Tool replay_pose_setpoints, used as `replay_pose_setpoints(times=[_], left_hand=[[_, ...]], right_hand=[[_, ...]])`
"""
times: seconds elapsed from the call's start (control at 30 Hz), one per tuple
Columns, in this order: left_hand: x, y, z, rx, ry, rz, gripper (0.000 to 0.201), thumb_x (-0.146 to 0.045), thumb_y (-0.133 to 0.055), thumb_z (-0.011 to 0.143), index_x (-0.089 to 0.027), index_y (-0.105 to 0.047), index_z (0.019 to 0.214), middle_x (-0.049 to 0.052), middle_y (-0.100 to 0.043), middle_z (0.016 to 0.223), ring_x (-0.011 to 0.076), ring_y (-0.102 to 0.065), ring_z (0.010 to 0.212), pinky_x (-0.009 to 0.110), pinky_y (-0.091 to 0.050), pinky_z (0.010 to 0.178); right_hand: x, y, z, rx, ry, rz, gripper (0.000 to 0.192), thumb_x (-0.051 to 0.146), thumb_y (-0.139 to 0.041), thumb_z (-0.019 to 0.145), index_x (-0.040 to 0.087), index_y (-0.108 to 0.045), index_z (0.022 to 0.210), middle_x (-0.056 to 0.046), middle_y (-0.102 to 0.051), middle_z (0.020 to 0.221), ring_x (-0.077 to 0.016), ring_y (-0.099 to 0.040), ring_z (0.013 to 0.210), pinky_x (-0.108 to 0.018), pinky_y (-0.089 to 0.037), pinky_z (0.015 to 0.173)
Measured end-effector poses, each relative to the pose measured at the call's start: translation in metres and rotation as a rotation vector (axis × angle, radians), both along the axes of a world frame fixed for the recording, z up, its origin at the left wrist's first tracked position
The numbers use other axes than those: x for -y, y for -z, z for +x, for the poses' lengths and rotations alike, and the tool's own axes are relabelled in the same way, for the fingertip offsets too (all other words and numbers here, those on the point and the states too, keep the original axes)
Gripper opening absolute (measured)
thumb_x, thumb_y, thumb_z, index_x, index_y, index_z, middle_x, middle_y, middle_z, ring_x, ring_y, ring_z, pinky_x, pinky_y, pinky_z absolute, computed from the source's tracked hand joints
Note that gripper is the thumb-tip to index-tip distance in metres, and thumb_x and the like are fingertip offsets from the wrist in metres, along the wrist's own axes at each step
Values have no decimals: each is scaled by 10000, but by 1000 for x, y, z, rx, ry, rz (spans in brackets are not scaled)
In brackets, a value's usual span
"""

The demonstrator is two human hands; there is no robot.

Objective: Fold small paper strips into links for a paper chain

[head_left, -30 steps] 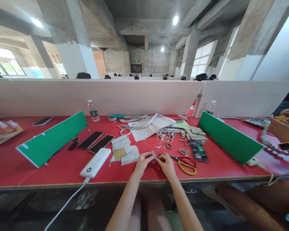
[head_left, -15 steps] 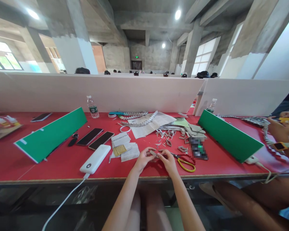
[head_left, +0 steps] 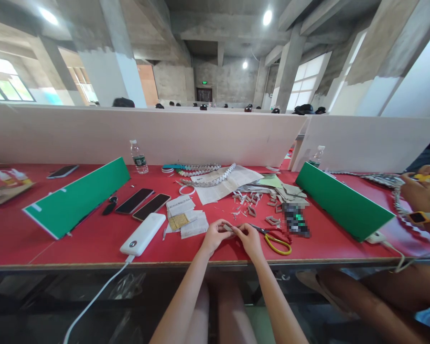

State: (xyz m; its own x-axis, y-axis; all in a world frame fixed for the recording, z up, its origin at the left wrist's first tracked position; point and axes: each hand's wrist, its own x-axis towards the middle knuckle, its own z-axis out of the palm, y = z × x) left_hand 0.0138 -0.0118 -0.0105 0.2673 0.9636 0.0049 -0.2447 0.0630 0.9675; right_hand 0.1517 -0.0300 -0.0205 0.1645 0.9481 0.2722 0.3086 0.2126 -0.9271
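Over the near edge of the red table, my left hand point(head_left: 214, 237) and my right hand point(head_left: 250, 239) meet with fingers pinched around a small folded paper piece point(head_left: 228, 228). Its shape is partly covered by the fingertips. Scissors with red and yellow handles point(head_left: 277, 244) lie just right of my right hand. Beyond the hands are several folded paper pieces point(head_left: 251, 210), along with white scraps. Farther back, a zigzag folded-paper chain point(head_left: 218, 179) curves over a newspaper sheet point(head_left: 215, 193), beside a stack of paper strips point(head_left: 291, 195).
Phones point(head_left: 152, 207), a white power bank point(head_left: 143, 234) with a cable and small paper sheets point(head_left: 194, 225) lie on the left. Green dividers point(head_left: 79, 198) flank the place; a white partition point(head_left: 146, 129) stands behind. At right, a co-worker's hands point(head_left: 419, 191) hold something yellow.
My fingers have shifted slightly around the folded paper piece, and the right fingertips now cover more of it. The camera view has moved a little. Everything on the table stays in place.
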Motion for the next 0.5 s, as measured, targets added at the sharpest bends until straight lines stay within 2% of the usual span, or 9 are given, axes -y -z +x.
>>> replay_pose_setpoints(times=[0.1, 0.2, 0.33, 0.5], left_hand=[[-1, 3, 0, 17, -46, -13, 347, -281, -778, 527, -154, -571, 775, -1, -650, 641, 165, -639, 632, 339, -524, 694], [0, 3, -3, 9, -135, 42, 300, -264, -764, 545, -158, -577, 755, -2, -651, 653, 158, -637, 656, 308, -517, 697], [4, 0, -6, 16, -197, 94, 232, -243, -740, 575, -155, -580, 718, 12, -661, 680, 160, -640, 700, 291, -510, 719], [5, 2, -7, 50, -218, 73, 240, -246, -728, 588, -160, -570, 748, 6, -652, 684, 158, -640, 683, 291, -517, 693]], right_hand=[[1, -2, 0, -58, -63, 34, 333, 498, -564, 738, 171, -587, 679, -32, -636, 662, -174, -573, 637, -273, -444, 616], [3, -5, 0, -97, -112, 59, 314, 474, -542, 765, 173, -624, 805, -46, -663, 771, -191, -599, 728, -286, -464, 680], [6, -9, 0, -40, -186, 44, 293, 439, -554, 766, 175, -664, 831, -57, -685, 811, -207, -608, 749, -299, -463, 695], [7, -9, 0, -35, -189, 42, 262, 399, -563, 766, 173, -668, 850, -56, -687, 792, -209, -606, 731, -304, -462, 685]])
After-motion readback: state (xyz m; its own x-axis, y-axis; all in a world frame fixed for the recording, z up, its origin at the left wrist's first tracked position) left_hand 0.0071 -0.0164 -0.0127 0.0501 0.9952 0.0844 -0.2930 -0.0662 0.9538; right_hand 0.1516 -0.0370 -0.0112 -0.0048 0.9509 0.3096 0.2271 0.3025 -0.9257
